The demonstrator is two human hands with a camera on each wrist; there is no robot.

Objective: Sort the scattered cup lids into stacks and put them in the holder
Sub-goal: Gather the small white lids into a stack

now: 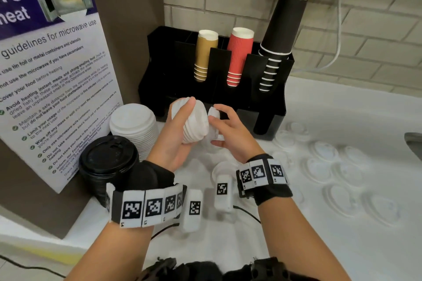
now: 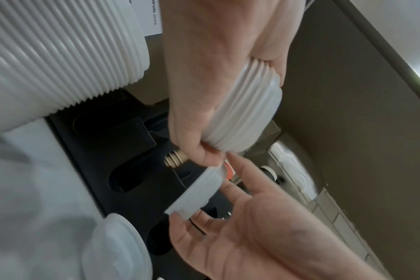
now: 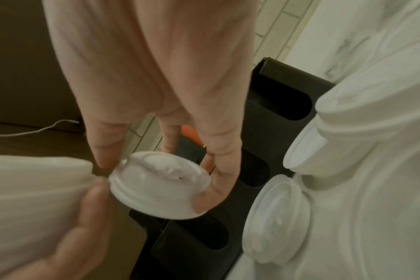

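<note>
My left hand (image 1: 182,128) grips a short stack of white lids (image 1: 196,121) lying on its side, just in front of the black holder (image 1: 159,70). My right hand (image 1: 222,126) pinches a single white lid (image 1: 214,113) right beside the stack's end. In the right wrist view the fingers and thumb curl round that single white lid (image 3: 156,185), with the stack (image 3: 36,189) to its left. The left wrist view shows the stack (image 2: 242,113) above the single lid (image 2: 199,191). Several loose white lids (image 1: 324,151) lie scattered on the counter to the right.
A tall stack of white lids (image 1: 133,125) and a stack of black lids (image 1: 107,162) stand at the left by the microwave poster (image 1: 52,89). The holder carries gold (image 1: 204,52), red (image 1: 241,52) and black cups (image 1: 283,27). A sink edge (image 1: 413,143) shows far right.
</note>
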